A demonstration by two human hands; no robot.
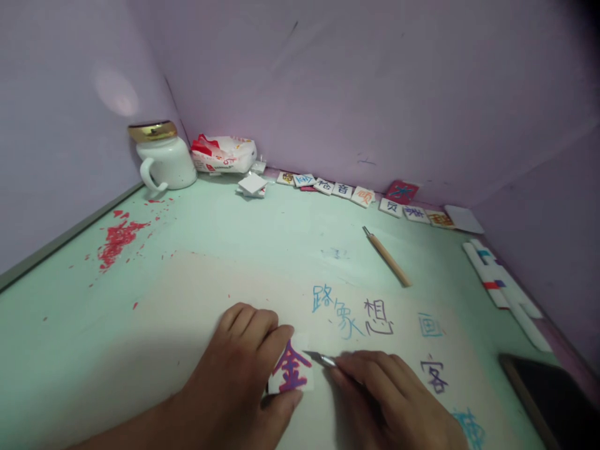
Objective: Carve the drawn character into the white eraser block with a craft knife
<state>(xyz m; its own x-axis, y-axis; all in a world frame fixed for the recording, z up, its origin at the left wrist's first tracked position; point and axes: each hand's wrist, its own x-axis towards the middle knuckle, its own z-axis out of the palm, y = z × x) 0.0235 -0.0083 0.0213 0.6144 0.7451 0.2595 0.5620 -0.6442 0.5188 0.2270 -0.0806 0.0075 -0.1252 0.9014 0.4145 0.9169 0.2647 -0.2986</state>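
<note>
Left hand (244, 369) pinning a small white tile (291, 373) to the tabletop (210, 231), grip pinched on the tile with fingers curled over its top edge and thumb under its lower edge; on the tile, a character in red and purple. Right hand (391, 394) closed around a thin carving knife (321, 359), grip pressed together on the handle, silver blade tip pointing left and touching the tile's right edge. Tile lying low in the centre of the view, between the two hands, on a pale sheet (187, 300) marked to the right with blue and purple characters (356, 312).

Further back, right of centre, a wooden-handled tool (387, 257) lying slantwise and alone on the green surface. Along the far wall, a row of small printed tiles (360, 197), with a little stack of white tiles (252, 185) just to its left. In the far left corner, a white mug with a gold lid (162, 159), and beside it a red and white packet (224, 154). Red shavings (117, 239) scattered over the left side of the tabletop. At the right edge, white strips (506, 287) with red and blue marks, and below them, a dark flat object (555, 387), too dim to identify.
</note>
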